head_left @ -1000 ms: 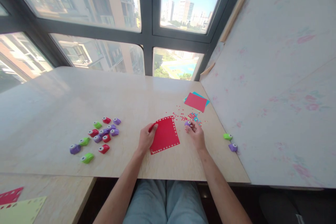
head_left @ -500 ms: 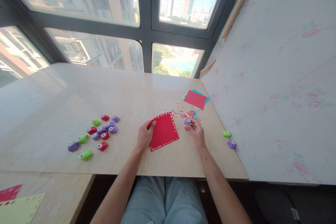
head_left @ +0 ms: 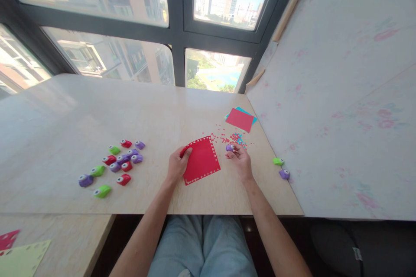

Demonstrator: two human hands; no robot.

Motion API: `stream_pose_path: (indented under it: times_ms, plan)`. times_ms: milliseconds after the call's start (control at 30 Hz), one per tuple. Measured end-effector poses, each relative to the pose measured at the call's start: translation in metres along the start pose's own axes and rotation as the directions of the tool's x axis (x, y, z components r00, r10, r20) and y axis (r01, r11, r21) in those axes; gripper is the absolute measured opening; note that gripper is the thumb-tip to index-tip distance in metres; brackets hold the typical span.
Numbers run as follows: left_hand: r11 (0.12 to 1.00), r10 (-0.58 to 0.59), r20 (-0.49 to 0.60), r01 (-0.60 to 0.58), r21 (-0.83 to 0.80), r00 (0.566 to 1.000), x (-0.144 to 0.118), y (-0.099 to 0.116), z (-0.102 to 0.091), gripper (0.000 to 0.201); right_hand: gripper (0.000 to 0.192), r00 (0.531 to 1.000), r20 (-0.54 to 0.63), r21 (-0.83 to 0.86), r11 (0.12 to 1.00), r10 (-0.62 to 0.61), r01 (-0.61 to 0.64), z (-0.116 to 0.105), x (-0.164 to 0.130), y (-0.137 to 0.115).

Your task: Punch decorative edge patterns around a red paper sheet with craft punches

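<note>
My left hand [head_left: 178, 163] grips the left edge of a red sheet of paper [head_left: 203, 160], thumb on top. Small punched holes run along the sheet's top, right and bottom edges; my fingers cover part of the left edge. To the right of the sheet, my right hand [head_left: 241, 160] holds a small purple craft punch [head_left: 230, 148] between thumb and fingers, apart from the paper. Just beyond that hand lie scattered red and blue paper bits [head_left: 235, 138].
Several red, green and purple punches [head_left: 121, 159] cluster at left. A green punch [head_left: 278, 161] and a purple one [head_left: 284, 174] sit by the right wall. Stacked paper sheets [head_left: 239, 120] lie farther back. A punched pale yellow sheet [head_left: 24, 259] is at lower left.
The view has shifted slightly, so everything appears a little further left and higher. Both hands keep their holds on the paper and the punch, with no other clear movement.
</note>
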State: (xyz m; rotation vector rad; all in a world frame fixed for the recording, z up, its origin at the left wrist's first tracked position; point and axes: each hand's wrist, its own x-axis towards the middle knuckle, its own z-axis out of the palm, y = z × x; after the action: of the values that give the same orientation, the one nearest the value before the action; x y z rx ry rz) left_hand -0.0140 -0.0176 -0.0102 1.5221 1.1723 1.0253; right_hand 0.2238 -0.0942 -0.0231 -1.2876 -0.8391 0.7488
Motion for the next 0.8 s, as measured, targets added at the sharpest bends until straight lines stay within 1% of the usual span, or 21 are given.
stream_pose_path:
  times_ms: [200,567,800]
  plan:
    - [1.000,-0.014,0.002,0.014,0.002,1.000,-0.0004,0.0005,0.0005,0.038,0.041,1.000,0.014,-0.086,0.996,-0.011,0.012,0.0034,-0.0034,0.0017]
    - [0.998,0.023,0.045,-0.025,0.060,0.999,-0.0008,-0.0018,0.0013,0.036,0.038,0.999,-0.036,-0.194,0.981,-0.029,0.021,0.0038,-0.0068,0.0041]
    - [0.979,0.075,0.078,-0.088,0.186,0.994,-0.0012,0.0005,0.0020,0.033,0.033,0.994,0.035,-0.341,0.934,-0.100,0.106,0.0056,-0.0077,0.0059]
